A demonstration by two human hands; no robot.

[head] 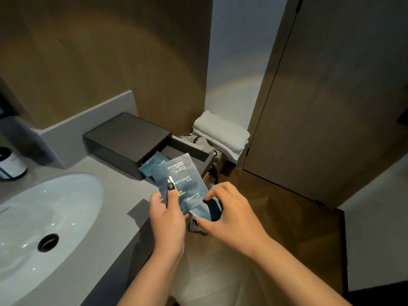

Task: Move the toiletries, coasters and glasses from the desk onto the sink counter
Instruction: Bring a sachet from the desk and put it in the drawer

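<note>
Fanning three teal sachets (pixel 181 184), the left hand (pixel 169 219) pinches them while the right hand (pixel 231 208) grips their lower edge.

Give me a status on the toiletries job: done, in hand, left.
Done: no glasses or coasters show on the counter. In hand: the left hand fans blue sachets, and the right hand pinches their lower end over the counter's edge, near the open box. Left: setting them down; the desk is out of view.

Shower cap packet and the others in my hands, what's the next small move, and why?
Probably lower the packets into the open drawer of the dark box: both hands, left hand and right hand, hold them just short of it.
</note>
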